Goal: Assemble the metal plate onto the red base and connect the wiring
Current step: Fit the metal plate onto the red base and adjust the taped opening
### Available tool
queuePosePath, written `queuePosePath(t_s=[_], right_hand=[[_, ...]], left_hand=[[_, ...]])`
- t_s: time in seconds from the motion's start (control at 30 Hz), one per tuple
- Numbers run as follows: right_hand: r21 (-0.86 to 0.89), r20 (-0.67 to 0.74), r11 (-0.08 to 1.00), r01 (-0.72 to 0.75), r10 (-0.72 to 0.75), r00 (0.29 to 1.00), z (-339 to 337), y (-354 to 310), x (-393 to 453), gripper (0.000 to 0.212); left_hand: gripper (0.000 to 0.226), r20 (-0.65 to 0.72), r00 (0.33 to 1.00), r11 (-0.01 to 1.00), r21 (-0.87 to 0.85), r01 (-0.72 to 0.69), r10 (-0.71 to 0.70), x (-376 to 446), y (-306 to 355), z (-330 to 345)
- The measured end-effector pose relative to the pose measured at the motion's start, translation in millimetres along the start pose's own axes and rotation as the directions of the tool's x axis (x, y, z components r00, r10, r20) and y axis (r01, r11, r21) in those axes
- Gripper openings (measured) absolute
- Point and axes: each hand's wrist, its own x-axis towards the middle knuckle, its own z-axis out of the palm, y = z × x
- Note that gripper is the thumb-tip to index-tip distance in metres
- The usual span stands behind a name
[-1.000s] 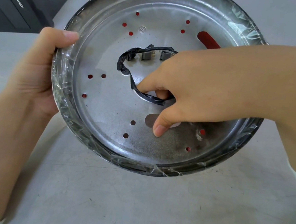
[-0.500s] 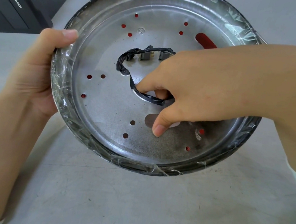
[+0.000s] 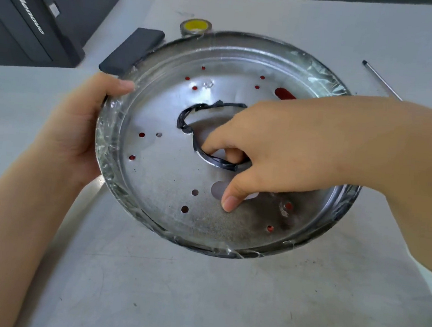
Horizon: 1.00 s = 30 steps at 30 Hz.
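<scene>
Your left hand (image 3: pixel 80 134) grips the plate (image 3: pixel 171 175) by its left rim, thumb curled over the taped edge, so the disc stays steady and tilted toward you above the table (image 3: pixel 197 293). The red base (image 3: pixel 285 93) sits behind the plate, showing only through the slot and small holes, which suggests the two are already mated. Your right hand (image 3: pixel 284 154) reaches into the central opening: index and another finger hook down through the tape-lined hole, likely feeling for the wiring, while the thumb braces flat on the metal. I cannot tell whether those fingers hold any wire. Beyond the plate lie a tape roll (image 3: pixel 196 26), a black block (image 3: pixel 133 50) and a rod (image 3: pixel 381 79).
</scene>
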Motion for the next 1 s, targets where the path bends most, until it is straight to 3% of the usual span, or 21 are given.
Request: queuePosePath(t_s=[0.13, 0.23, 0.43, 0.53, 0.63, 0.7, 0.8, 0.9, 1.0], right_hand=[[0.03, -0.041, 0.999, -0.012, 0.014, 0.999, -8.3, -1.9, -4.0, 0.064], [0.016, -0.066, 1.0, -0.015, 0.016, 0.998, -11.3, -4.9, -8.9, 0.06], [0.139, -0.217, 0.99, 0.026, 0.005, 0.976, -10.4, 4.2, -25.5, 0.043], [0.29, -0.488, 0.955, 0.066, 0.088, 0.868, -15.7, 19.7, -39.9, 0.023], [0.428, -0.689, 0.903, -0.045, 0.358, 0.63, -20.4, 61.6, -49.5, 0.009], [0.522, -0.635, 0.82, -0.236, 0.558, 0.534, -14.5, 98.5, -52.3, 0.01], [0.473, -0.473, 0.691, -0.546, 0.722, 0.504, 15.3, 139.4, -48.6, 0.023], [0.434, -0.397, 0.596, -0.676, 0.8, 0.45, 43.0, 149.8, -44.7, 0.019], [0.371, -0.442, 0.587, -0.72, 0.793, 0.419, 54.4, 150.8, -43.6, 0.013]], left_hand=[[0.05, -0.046, 0.997, 0.994, 0.094, 0.058, -0.054, 7.2, -6.7, 0.0], [0.048, -0.055, 0.998, 0.993, 0.117, 0.025, -0.018, 9.8, -11.1, -1.7], [0.04, -0.015, 0.998, 0.998, 0.016, -0.053, 0.053, 6.0, -13.6, 2.6], [0.051, 0.018, 0.998, 0.998, 0.001, -0.065, 0.065, 6.3, -13.3, 2.8], [0.043, 0.054, 0.996, 0.997, 0.009, -0.075, 0.075, 4.9, -15.2, 0.9], [0.036, 0.059, 0.996, 0.997, 0.019, -0.075, 0.074, 3.6, -14.8, 0.8], [0.047, 0.059, 0.996, 0.996, 0.044, -0.076, 0.074, 1.8, -14.5, 1.3], [0.051, 0.045, 0.997, 0.996, 0.066, -0.06, 0.058, -0.6, -14.2, 1.8], [0.053, 0.038, 0.997, 0.995, 0.081, -0.063, 0.06, 0.9, -15.8, 0.0]])
